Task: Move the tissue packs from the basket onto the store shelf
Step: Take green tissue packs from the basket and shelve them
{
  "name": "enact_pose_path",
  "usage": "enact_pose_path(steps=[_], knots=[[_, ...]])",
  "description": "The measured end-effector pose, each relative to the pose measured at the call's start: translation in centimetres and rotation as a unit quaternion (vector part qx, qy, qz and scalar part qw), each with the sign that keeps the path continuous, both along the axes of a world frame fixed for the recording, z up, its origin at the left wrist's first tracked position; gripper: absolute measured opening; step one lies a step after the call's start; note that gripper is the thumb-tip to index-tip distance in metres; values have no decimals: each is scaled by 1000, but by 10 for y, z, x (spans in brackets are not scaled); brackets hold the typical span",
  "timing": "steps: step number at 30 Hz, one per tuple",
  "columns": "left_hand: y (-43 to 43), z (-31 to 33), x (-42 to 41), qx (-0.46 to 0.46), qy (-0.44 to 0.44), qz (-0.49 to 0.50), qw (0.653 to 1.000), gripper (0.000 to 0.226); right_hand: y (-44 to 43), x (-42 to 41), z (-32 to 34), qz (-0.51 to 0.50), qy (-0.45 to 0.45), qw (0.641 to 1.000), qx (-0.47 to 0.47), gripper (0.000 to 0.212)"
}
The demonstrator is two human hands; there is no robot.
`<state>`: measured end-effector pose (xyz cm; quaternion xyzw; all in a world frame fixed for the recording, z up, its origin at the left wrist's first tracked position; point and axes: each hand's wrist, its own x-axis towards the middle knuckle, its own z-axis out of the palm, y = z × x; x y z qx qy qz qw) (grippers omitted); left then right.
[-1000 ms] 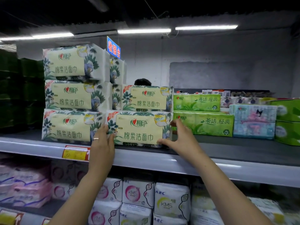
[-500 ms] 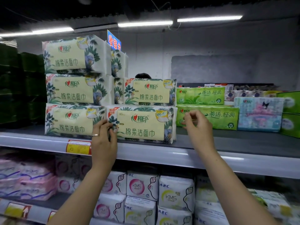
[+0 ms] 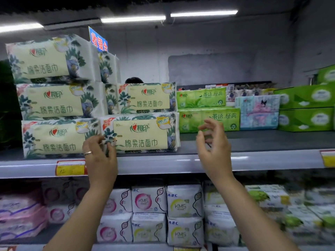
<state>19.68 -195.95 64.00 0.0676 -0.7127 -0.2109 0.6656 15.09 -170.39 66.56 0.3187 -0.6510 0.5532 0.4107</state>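
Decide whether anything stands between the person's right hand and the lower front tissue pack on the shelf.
Nothing visible does. The right hand hovers open just right of the lower front tissue pack, with only bare shelf in the gap between them. The green packs sit farther back, behind that line.

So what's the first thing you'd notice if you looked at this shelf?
The big stack of leafy tissue packs on the left of the upper shelf grabs you first. Right in front, the left hand touches the lower left corner of the front pack, while the right hand hangs open beside it. Bright green packs sit further right.
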Motion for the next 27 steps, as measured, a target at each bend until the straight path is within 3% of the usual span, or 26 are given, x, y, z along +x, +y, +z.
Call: enact_pose_path(steps=[5,14,18,21,27], knots=[[2,-1,-1,-8,-19,32,999,15,38,21,-30,5,-89,992,-86,10],[7,5,8,20,-83,12,996,31,98,48,-55,-32,-170,984,-44,11],[-3,5,10,-10,-132,-69,989,29,123,65,-68,-47,-204,976,-65,12],[5,3,21,-40,-122,-43,991,21,138,72,-77,-66,-221,971,-68,12],[73,-52,44,-31,-117,-107,987,27,158,84,-100,-85,-262,960,-53,9]])
